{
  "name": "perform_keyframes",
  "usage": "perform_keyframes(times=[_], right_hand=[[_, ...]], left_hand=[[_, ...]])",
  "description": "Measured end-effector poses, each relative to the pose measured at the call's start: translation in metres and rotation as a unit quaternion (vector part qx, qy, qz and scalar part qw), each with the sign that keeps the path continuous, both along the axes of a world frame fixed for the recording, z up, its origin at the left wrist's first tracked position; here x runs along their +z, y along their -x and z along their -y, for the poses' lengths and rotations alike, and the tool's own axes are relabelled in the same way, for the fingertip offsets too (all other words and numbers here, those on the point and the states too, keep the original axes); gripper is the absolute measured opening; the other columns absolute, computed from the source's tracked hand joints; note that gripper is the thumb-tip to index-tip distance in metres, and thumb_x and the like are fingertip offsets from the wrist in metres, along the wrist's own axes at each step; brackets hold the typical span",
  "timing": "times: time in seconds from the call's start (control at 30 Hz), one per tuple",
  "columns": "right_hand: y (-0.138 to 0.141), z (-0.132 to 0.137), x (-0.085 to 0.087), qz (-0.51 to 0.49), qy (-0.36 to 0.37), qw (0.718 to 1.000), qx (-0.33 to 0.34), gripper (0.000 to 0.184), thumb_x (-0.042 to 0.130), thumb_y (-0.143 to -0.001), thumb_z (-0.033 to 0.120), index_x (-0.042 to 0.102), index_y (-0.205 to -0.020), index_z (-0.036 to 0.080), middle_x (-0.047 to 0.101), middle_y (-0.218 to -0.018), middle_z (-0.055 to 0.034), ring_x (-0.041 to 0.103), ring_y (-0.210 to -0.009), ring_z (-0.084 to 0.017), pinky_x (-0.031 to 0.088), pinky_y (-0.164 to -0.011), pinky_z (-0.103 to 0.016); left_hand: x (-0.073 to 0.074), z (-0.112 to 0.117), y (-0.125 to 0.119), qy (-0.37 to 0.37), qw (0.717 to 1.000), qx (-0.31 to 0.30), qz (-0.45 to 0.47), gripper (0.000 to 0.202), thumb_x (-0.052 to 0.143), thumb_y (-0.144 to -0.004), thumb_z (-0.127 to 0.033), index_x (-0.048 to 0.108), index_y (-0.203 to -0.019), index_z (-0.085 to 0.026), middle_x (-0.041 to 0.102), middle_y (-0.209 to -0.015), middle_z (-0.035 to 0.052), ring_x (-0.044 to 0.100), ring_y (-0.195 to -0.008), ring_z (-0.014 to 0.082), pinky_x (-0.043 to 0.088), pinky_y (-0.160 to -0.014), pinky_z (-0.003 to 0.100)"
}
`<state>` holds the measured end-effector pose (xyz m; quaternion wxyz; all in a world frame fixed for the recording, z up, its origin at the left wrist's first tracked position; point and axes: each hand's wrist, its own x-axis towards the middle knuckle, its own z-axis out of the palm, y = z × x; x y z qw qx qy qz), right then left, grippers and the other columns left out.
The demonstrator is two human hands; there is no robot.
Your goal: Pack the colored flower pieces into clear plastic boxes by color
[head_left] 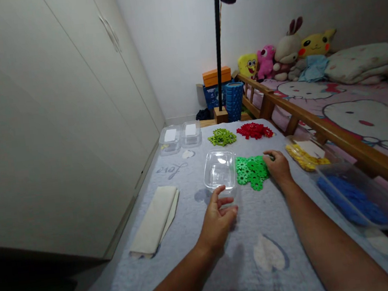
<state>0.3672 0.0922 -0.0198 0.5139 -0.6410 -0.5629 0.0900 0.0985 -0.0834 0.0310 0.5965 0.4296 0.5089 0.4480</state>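
A clear plastic container (pixel 220 173) stands uncovered in the middle of the cloth-covered table, with nothing visible in it. Just in front of it is my left hand (pixel 219 215), fingers spread and curved, holding nothing. To the container's right lies a flat pile of green snowflake-shaped plastic building pieces (pixel 253 170). My right hand (pixel 278 166) is at the right edge of this pile, its thumb and fingers closed together; what is between them is too dark and small to make out.
Behind are a lime-green pile (pixel 221 137) and a red pile (pixel 254 130) of similar pieces. Two lidded containers (pixel 170 140) stand back left. A folded cloth (pixel 155 221) lies left. Containers of yellow pieces (pixel 305 155) and blue pieces (pixel 350 200) sit right, beside the wooden bed rail (pixel 317 119).
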Motion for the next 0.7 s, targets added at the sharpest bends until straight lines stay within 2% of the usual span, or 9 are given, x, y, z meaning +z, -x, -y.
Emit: perform_keyframes(times=[0.07,0.13,0.17,0.23,0.3,0.33,0.4,0.53,0.7], right_hand=[[0.003,0.004,0.010,0.032,-0.034,0.999,-0.013,0.027,0.053,-0.073,0.035,0.070,-0.086,0.019,0.071,-0.098,-0.0134,0.063,-0.099,-0.030,0.046,-0.099,-0.048],[0.012,0.010,0.023,0.076,-0.066,0.995,-0.004,0.023,0.052,-0.076,0.032,0.070,-0.086,0.021,0.072,-0.100,-0.0124,0.062,-0.103,-0.030,0.042,-0.102,-0.049],[0.019,0.014,0.029,0.094,-0.075,0.993,0.016,0.022,0.053,-0.078,0.032,0.070,-0.086,0.021,0.072,-0.100,-0.0117,0.062,-0.103,-0.030,0.042,-0.102,-0.049],[0.037,0.023,0.041,0.106,-0.073,0.988,0.082,0.021,0.053,-0.080,0.033,0.070,-0.086,0.022,0.073,-0.096,-0.0103,0.063,-0.097,-0.028,0.045,-0.096,-0.045],[0.058,0.032,0.049,0.081,-0.039,0.983,0.159,0.022,0.054,-0.083,0.036,0.070,-0.089,0.021,0.072,-0.090,-0.0082,0.063,-0.084,-0.025,0.049,-0.085,-0.040],[0.068,0.036,0.050,0.063,-0.015,0.979,0.191,0.024,0.055,-0.083,0.038,0.071,-0.092,0.021,0.072,-0.087,-0.0069,0.063,-0.078,-0.023,0.050,-0.079,-0.037],[0.085,0.042,0.050,0.032,0.027,0.971,0.234,0.028,0.055,-0.085,0.041,0.070,-0.096,0.020,0.070,-0.080,-0.0041,0.062,-0.071,-0.021,0.049,-0.071,-0.034],[0.098,0.047,0.045,-0.023,0.055,0.966,0.252,0.030,0.055,-0.084,0.039,0.068,-0.103,0.020,0.067,-0.072,-0.0007,0.060,-0.066,-0.018,0.046,-0.066,-0.031],[0.104,0.048,0.044,-0.184,0.111,0.935,0.281,0.034,0.061,-0.079,0.039,0.058,-0.107,0.021,0.055,-0.062,0.0065,0.053,-0.054,-0.013,0.041,-0.053,-0.026]], left_hand=[[0.007,0.001,0.006,-0.019,0.998,-0.028,-0.054,0.057,0.063,-0.081,-0.029,0.049,-0.136,-0.026,0.068,-0.091,0.0035,0.069,-0.074,0.0179,0.055,-0.067,0.032],[0.015,-0.004,0.014,-0.110,0.982,-0.004,-0.156,0.041,0.059,-0.086,-0.033,0.057,-0.127,-0.024,0.064,-0.083,0.0021,0.065,-0.073,0.0181,0.054,-0.072,0.034],[0.018,-0.009,0.018,-0.160,0.964,0.021,-0.213,0.035,0.057,-0.088,-0.033,0.060,-0.122,-0.024,0.065,-0.087,0.0036,0.065,-0.080,0.0194,0.055,-0.078,0.036],[0.021,-0.021,0.026,-0.260,0.906,0.058,-0.328,0.035,0.062,-0.086,-0.029,0.062,-0.121,-0.023,0.065,-0.110,0.0090,0.062,-0.108,0.0249,0.050,-0.100,0.043],[0.018,-0.033,0.031,-0.300,0.855,0.065,-0.417,0.050,0.073,-0.080,-0.034,0.061,-0.127,-0.022,0.056,-0.135,0.0145,0.048,-0.132,0.0331,0.039,-0.114,0.053],[0.014,-0.038,0.032,-0.306,0.841,0.063,-0.442,0.058,0.077,-0.077,-0.037,0.060,-0.130,-0.021,0.050,-0.143,0.0164,0.043,-0.138,0.0356,0.035,-0.116,0.055],[0.003,-0.044,0.033,-0.314,0.826,0.042,-0.466,0.059,0.076,-0.080,-0.039,0.059,-0.134,-0.020,0.045,-0.148,0.0174,0.038,-0.142,0.0360,0.034,-0.118,0.055],[-0.017,-0.048,0.030,-0.342,0.803,0.048,-0.486,0.041,0.067,-0.090,-0.037,0.064,-0.129,-0.024,0.052,-0.144,0.0125,0.037,-0.145,0.0351,0.037,-0.118,0.056],[-0.027,-0.048,0.028,-0.392,0.776,0.084,-0.487,0.033,0.066,-0.091,-0.031,0.069,-0.123,-0.025,0.058,-0.137,0.0109,0.045,-0.140,0.0348,0.044,-0.114,0.055]])
